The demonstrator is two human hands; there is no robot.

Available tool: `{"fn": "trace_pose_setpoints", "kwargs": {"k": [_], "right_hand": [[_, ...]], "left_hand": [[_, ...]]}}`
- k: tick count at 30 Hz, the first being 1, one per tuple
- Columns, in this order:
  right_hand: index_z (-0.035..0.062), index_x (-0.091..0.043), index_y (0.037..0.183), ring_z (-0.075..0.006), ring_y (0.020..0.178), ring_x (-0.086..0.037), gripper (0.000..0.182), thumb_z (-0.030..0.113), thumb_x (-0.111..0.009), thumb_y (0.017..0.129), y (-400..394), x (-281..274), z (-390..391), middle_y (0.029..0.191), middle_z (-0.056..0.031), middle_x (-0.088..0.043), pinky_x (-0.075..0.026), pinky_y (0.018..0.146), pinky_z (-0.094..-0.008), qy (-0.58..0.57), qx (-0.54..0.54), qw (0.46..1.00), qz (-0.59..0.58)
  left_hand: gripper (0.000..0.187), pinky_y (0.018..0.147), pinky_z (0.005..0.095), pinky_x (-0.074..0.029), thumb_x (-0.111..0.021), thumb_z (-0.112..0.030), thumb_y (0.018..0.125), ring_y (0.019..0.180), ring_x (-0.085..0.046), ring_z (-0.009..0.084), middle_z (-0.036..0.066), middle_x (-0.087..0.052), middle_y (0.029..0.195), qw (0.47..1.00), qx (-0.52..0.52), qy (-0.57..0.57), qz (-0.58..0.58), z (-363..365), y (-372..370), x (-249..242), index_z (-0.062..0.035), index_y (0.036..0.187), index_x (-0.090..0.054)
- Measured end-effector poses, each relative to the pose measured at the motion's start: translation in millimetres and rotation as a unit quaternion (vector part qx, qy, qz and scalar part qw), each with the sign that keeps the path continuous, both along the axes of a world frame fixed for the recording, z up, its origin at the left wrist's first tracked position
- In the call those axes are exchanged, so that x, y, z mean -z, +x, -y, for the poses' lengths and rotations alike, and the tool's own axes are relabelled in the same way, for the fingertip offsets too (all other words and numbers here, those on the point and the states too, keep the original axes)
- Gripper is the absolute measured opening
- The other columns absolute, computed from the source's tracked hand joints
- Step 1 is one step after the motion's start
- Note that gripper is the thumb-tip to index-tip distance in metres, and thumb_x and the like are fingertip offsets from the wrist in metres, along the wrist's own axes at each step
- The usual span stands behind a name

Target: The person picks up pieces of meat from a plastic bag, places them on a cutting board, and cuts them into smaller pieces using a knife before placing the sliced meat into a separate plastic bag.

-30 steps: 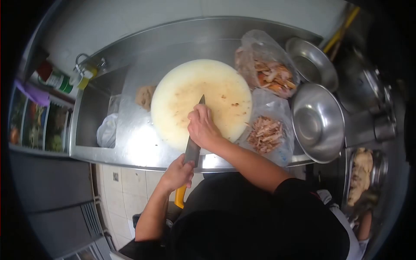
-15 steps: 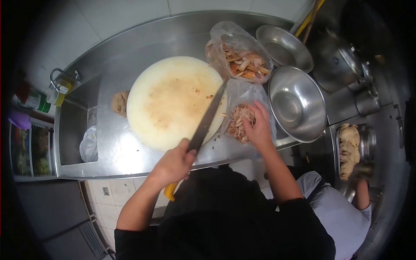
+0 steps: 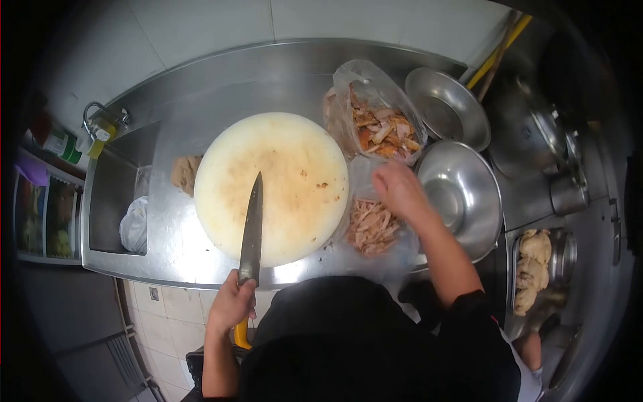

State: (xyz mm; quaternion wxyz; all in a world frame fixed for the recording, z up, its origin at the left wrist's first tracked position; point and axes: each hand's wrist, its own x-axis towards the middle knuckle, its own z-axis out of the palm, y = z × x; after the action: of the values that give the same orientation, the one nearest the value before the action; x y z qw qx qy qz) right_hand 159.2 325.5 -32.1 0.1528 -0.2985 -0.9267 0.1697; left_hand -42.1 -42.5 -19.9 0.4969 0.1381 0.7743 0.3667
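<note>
While the left hand (image 3: 231,303) gripped the knife (image 3: 252,231) over the cutting board (image 3: 295,167), the right hand (image 3: 396,189), blurred, grip unclear, hovered at three o'clock above shredded meat (image 3: 370,226).

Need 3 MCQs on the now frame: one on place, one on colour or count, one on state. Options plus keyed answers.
1. Where does the blade of the long yellow-handled knife lie?
A. in the sink
B. on the round pale cutting board
C. in a bowl

2. How many empty round steel bowls stand right of the board?
A. two
B. four
C. none

3. What is the state of the left hand?
A. open and flat
B. out of view
C. grip closed on the knife handle

Answers:
1 B, the blade rests across the board's near left part.
2 A, a second bowl sits behind the first.
3 C, the fingers wrap the handle at the counter edge.
</note>
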Motion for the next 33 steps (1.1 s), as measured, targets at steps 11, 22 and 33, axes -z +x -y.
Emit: {"fn": "trace_pose_setpoints", "kwargs": {"k": [11, 22, 33], "right_hand": [[0.0157, -0.062, 0.137, -0.0414, 0.127, -0.056, 0.051, 0.011, -0.067, 0.086, -133, 59, -216, 0.138, -0.0237, -0.058, -0.048, 0.103, -0.0498, -0.073, -0.015, 0.980, 0.182], [0.0245, -0.045, 0.152, -0.0448, 0.145, -0.039, 0.091, 0.024, -0.087, 0.071, -165, 77, -221, 0.162, -0.0211, -0.032, -0.043, 0.113, -0.0549, -0.116, -0.049, 0.972, 0.201], [0.0046, -0.074, 0.111, -0.0326, 0.100, -0.071, 0.035, 0.021, -0.078, 0.081, -135, 25, -263, 0.112, -0.0185, -0.074, -0.058, 0.082, -0.0430, -0.087, 0.055, 0.975, 0.197]], "left_hand": [[0.028, 0.060, 0.0322, -0.053, -0.049, -0.019, 0.102, 0.058, -0.064, 0.0171, 0.009, -0.061, 0.074, 0.982, 0.190, -0.004, 0.017, -155, 27, -72, 0.0054, 0.117, -0.051], [0.024, 0.049, 0.0344, -0.050, -0.045, -0.017, 0.102, 0.056, -0.058, 0.0182, 0.008, -0.059, 0.081, 0.981, -0.078, 0.075, 0.164, -265, 35, -37, -0.0048, 0.122, -0.047], [0.022, 0.049, 0.0337, -0.050, -0.047, -0.020, 0.102, 0.056, -0.058, 0.0183, 0.009, -0.061, 0.082, 0.974, -0.092, 0.124, 0.164, -247, 23, -34, -0.0061, 0.119, -0.047]]}}
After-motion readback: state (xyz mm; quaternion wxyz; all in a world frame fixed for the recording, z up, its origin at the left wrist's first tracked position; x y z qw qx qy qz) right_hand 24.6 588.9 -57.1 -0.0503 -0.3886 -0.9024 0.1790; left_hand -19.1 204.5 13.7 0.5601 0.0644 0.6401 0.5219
